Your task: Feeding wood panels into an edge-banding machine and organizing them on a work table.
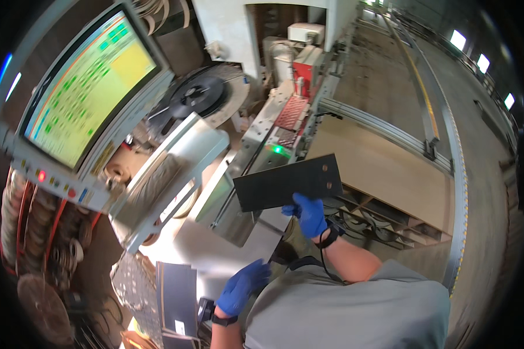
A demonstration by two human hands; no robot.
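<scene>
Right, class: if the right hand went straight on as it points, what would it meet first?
The dark panel, which the right hand already grips at its lower edge. Past that, perhaps the metal machine, though depth is unclear.

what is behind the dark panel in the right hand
Past the dark panel, a green light shows above its top edge and a tan board to its right; whatever lies directly behind it is covered and cannot be seen.

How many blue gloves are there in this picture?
2: one on the right hand, holding the dark panel by its lower edge; one on the left hand, beside the grey shirt. Others could be out of sight.
</scene>
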